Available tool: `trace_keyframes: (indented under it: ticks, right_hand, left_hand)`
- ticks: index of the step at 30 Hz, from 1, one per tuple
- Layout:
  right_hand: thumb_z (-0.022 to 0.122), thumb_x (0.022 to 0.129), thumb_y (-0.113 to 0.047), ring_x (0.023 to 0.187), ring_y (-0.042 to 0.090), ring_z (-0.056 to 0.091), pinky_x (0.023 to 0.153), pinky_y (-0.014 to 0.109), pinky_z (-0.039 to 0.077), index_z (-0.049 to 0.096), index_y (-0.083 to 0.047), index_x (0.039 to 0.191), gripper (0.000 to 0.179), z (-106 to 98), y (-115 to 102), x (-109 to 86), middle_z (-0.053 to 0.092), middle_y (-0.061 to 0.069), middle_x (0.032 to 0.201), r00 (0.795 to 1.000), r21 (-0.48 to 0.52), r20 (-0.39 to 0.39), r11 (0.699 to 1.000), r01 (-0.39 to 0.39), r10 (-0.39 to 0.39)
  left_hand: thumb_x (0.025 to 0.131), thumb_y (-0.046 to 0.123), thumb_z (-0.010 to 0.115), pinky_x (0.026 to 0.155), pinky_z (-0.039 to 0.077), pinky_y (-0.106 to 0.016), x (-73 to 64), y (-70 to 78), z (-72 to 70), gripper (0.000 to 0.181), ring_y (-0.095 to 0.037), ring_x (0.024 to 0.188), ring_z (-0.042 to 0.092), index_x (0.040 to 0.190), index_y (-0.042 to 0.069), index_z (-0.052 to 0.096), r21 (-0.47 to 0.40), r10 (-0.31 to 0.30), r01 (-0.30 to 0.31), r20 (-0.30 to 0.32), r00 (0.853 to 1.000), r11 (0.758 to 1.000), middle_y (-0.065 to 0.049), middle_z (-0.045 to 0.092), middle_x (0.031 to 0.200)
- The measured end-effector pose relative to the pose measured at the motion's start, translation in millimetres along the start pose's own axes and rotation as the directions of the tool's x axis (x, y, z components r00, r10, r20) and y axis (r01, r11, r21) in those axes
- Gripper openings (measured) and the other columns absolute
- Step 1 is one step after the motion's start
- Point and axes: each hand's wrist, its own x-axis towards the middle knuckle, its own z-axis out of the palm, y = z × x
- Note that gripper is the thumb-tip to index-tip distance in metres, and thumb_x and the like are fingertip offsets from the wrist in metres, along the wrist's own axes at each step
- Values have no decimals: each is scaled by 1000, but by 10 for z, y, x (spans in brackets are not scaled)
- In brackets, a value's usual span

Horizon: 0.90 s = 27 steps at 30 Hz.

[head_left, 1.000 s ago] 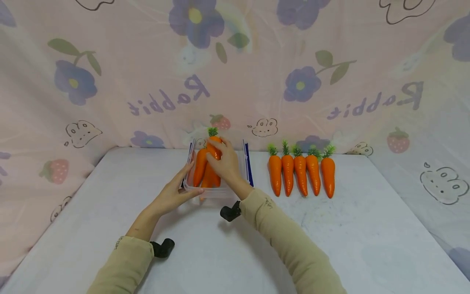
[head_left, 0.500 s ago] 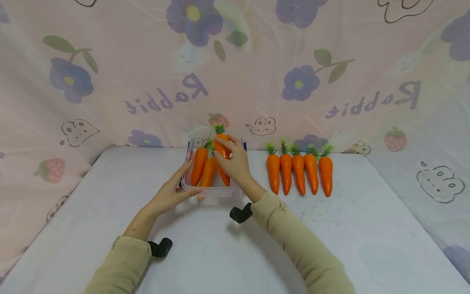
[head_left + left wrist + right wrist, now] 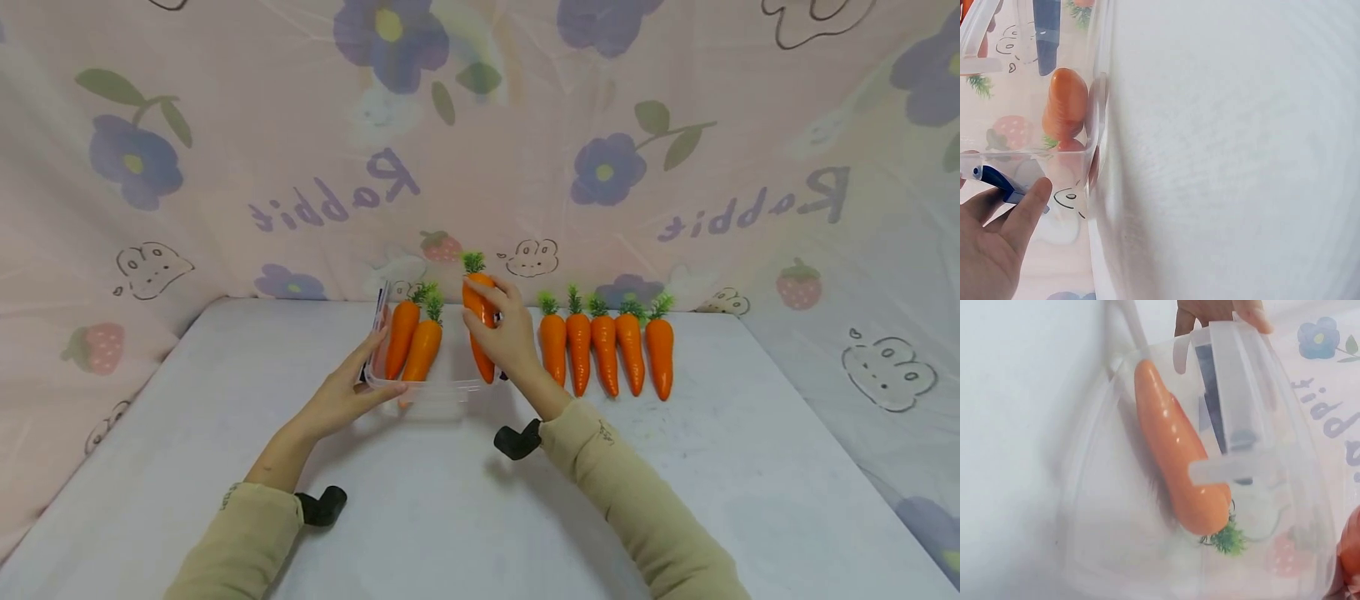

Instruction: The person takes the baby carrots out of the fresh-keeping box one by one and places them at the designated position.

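Note:
A clear plastic box (image 3: 442, 389) with dark blue side latches stands on the table. Two orange toy carrots (image 3: 423, 350) with green tops lie side by side in its left part. At the box's front left corner, my left hand (image 3: 348, 396) holds on, thumb at the front and fingers along the left side by a blue latch (image 3: 1007, 184). My right hand (image 3: 510, 333) grips another carrot (image 3: 480, 312) over the box's right side, green top up and tip toward me. The box's right latch is mostly hidden behind that hand.
Right of the box, several more carrots (image 3: 603, 354) lie in a row on the white table (image 3: 420, 517), tops pointing away. Close behind hangs a patterned curtain (image 3: 495, 183). Each wrist carries a black camera mount (image 3: 517, 440).
My right hand has moved to the right with its carrot, from over the other carrots to the box's right side. The left hand stays on the box corner.

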Motion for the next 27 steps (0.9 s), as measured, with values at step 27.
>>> trace_keyframes:
  ticks: [27]
  right_hand:
    - [64,89,-16,125,39,46,96,52,49,62,-13,130,41,-474,418,-140,39,20,145,990,-37,-66,992,-124,122]
  left_hand:
    - [88,43,68,110,30,-58,18,7,-10,89,-41,144,17,155,33,11,-3,-17,18,12,1000,1000,-9,3,162]
